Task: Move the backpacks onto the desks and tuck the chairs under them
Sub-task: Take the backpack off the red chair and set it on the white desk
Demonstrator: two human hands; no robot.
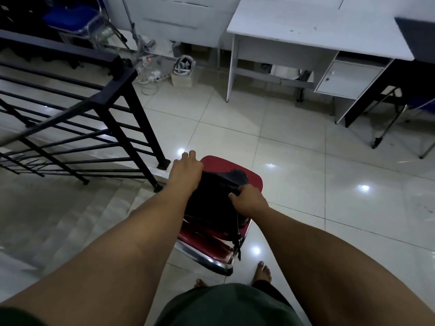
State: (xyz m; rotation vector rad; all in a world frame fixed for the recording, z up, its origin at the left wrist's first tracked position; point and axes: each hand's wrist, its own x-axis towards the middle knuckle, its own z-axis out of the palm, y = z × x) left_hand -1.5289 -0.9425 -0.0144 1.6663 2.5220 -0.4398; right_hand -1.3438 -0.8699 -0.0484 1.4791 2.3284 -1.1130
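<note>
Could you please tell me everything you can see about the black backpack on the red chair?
The black backpack is soft, dark fabric, slumped on the seat of the red chair, with a strap hanging off the seat's near edge. The left hand rests on its far left side, fingers curling over the edge; the right hand pinches its fabric on the right. It is not yet on the white desk.

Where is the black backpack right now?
In the head view, the black backpack sits low and central on the red chair, gripped by both hands, beside the stair railing.

Black railing [113, 95] left; open floor [294, 161] right
</note>
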